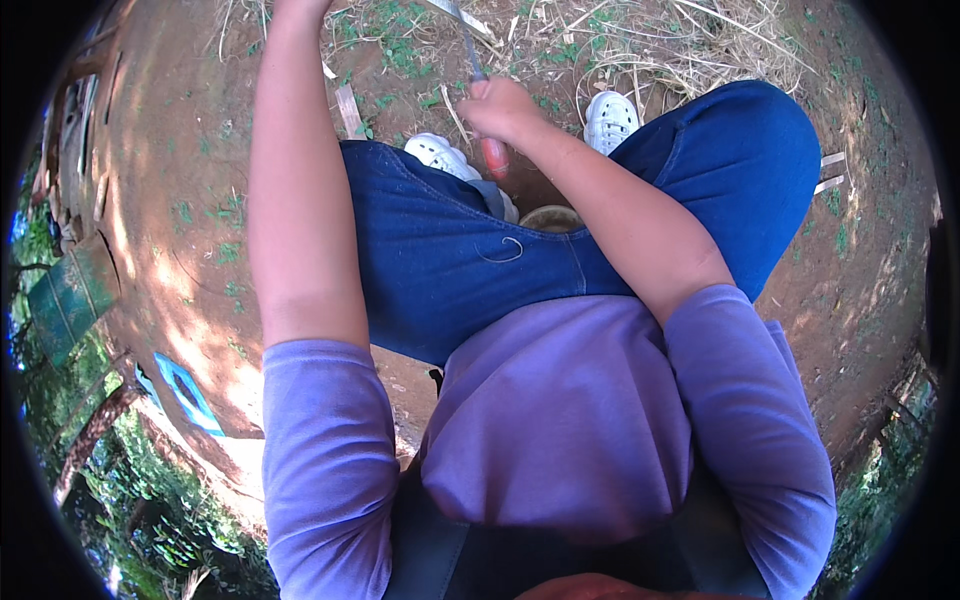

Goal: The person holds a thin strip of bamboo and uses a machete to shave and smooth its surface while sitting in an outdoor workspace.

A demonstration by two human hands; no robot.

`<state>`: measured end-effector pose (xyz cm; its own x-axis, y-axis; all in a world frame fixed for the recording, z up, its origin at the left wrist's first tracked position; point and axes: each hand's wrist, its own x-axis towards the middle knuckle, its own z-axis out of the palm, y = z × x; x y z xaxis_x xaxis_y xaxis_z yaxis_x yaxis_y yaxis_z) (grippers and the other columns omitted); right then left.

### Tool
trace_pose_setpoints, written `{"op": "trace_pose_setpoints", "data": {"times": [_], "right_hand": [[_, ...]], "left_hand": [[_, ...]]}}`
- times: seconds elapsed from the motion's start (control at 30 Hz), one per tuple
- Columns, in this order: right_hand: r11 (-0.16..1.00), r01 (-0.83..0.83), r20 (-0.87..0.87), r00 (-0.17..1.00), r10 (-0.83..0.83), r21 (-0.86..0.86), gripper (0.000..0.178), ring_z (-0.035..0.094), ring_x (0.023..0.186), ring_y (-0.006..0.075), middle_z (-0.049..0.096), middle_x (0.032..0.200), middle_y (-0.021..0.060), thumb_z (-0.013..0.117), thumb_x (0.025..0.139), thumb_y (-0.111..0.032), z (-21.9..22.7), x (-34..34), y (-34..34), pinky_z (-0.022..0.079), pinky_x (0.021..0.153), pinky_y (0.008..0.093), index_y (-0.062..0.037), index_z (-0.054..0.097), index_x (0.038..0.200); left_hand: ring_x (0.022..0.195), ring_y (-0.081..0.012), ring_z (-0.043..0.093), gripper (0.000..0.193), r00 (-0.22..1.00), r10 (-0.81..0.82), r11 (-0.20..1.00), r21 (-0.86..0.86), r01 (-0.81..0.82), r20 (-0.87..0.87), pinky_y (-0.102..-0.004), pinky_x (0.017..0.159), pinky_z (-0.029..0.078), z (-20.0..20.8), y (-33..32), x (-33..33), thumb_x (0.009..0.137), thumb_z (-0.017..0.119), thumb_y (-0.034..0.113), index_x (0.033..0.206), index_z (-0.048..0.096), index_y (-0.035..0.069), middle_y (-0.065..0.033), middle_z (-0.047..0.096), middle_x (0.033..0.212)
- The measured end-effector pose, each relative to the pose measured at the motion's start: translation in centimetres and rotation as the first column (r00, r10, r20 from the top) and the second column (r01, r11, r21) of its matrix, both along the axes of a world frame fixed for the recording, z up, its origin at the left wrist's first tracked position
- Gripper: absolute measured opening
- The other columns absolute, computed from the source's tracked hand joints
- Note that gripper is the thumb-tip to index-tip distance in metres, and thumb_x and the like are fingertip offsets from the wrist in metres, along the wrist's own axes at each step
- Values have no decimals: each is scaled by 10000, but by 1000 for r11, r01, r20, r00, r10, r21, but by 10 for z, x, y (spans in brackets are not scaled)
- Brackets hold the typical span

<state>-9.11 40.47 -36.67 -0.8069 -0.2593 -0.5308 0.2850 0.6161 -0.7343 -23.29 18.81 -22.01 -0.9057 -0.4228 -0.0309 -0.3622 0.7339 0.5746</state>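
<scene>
My right hand (pixel 500 110) is closed round the red-orange handle of a knife (pixel 494 158), whose narrow grey blade points away from me to the top edge. Beside the blade a pale flat strip of wood or bamboo (pixel 465 22) runs out of the picture; whether the two touch I cannot tell. My left arm stretches forward, and only the wrist end of my left hand (pixel 303 6) shows at the top edge. Its fingers and anything in them are cut off.
I sit with bent knees in blue trousers (pixel 460 240), white clogs (pixel 612 122) on brown soil. Dry straw (pixel 700 45) lies at the far right, and a split wood piece (pixel 349 110) stands out left of my feet. A blue-edged sheet (pixel 188 392) lies at the left.
</scene>
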Motion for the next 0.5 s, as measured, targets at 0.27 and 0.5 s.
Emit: {"op": "trace_pose_setpoints", "data": {"times": [0.27, 0.5], "right_hand": [[989, -34, -74, 996, 45, 141, 206, 668, 569, 217, 663, 724, 136, 645, 867, -194, -47, 7, 35, 562, 606, 374, -6, 610, 944], [987, 117, 348, 934, -73, -106, 123, 638, 558, 199, 634, 692, 97, 635, 864, -91, -68, 8, 39, 547, 543, 357, -28, 579, 775]], "left_hand": [[1385, -405, 484, 657, 999, -39, 996, 74, 38, 17, -423, 1148, 368, 4, -1, 0, 968, 531, 471, 1395, 556, -28, -275, 572, 1413], [1262, -292, 588, 573, 909, -85, 766, 556, 322, -409, -415, 1103, 419, -7, 22, -3, 970, 659, 427, 1359, 586, 12, -183, 641, 1329]]}}
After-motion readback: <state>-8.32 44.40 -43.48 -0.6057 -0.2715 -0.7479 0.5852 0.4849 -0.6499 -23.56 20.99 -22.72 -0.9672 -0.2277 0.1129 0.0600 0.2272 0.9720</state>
